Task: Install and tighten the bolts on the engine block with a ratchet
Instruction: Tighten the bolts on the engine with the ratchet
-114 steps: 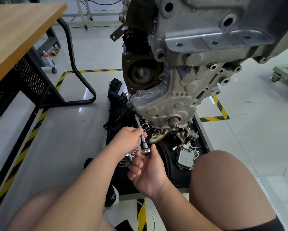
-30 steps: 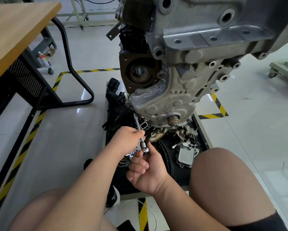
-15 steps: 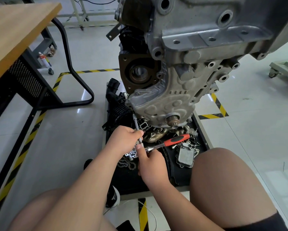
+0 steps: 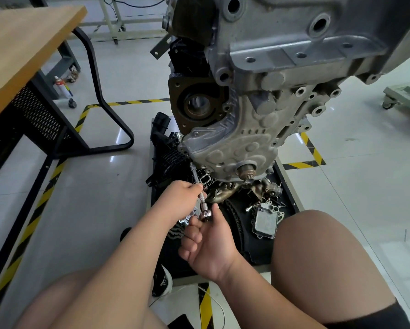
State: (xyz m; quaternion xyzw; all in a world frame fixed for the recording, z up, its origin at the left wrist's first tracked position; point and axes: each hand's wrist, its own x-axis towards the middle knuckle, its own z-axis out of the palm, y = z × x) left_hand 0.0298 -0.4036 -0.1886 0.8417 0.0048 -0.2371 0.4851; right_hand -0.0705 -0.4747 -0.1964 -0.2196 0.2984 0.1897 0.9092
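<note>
- A wooden bench (image 4: 21,39) fills the upper left corner. A spray can (image 4: 61,87) stands on the floor below its far edge.
- Yellow-and-black hazard tape (image 4: 33,222) runs along the floor beside the bench's frame.
- The left hand (image 4: 182,195) is over the black tray (image 4: 286,186), near its left edge. Its fingers are curled tight round the middle of the extension bar (image 4: 195,175).
- The bar slants up and left from the ratchet (image 4: 207,213). Its socket end meets the lower left edge of the timing cover (image 4: 235,143). Any bolt there is hidden.
- The right hand (image 4: 211,245) is palm up just below the left. Its thumb and fingers pinch the ratchet's head, and the handle is out of sight.
- The engine block (image 4: 282,67) hangs above the tray, with the cover at its lower end.
- An exhaust manifold (image 4: 223,193) lies in the tray under the cover. An oil cooler (image 4: 265,220) lies near the tray's right edge.
- A wheeled cart (image 4: 403,93) stands at the far right.
</note>
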